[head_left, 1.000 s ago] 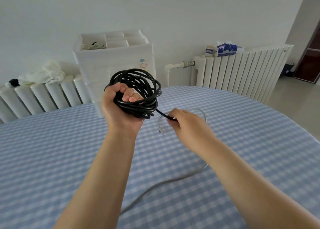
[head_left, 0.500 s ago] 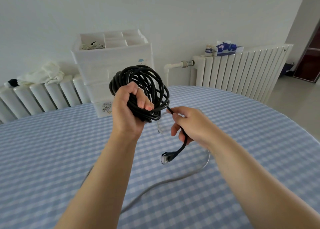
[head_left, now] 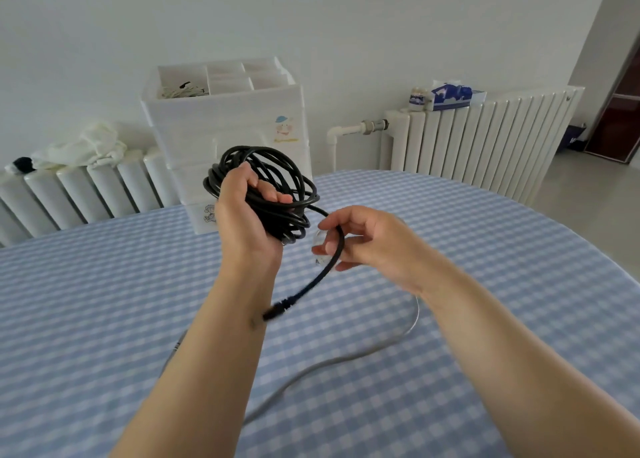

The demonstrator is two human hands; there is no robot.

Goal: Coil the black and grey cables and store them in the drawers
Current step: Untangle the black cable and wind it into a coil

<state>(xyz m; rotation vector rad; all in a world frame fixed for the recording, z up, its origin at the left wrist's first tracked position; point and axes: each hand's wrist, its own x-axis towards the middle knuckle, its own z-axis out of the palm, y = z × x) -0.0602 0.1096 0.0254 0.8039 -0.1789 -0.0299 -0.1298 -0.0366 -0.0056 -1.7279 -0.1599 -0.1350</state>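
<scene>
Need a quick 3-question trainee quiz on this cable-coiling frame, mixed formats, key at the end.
1. True or false: the grey cable is already coiled in the left hand.
2. Which part of the black cable does the right hand hold? A) the whole coil B) the loose tail near the plug C) nothing
3. Fill in: the white drawer unit stands at the table's far edge, with a ____ on either side.

Key:
1. False; it lies loose on the checked tablecloth.
2. B; the plug hangs below that hand.
3. Radiator.
</scene>
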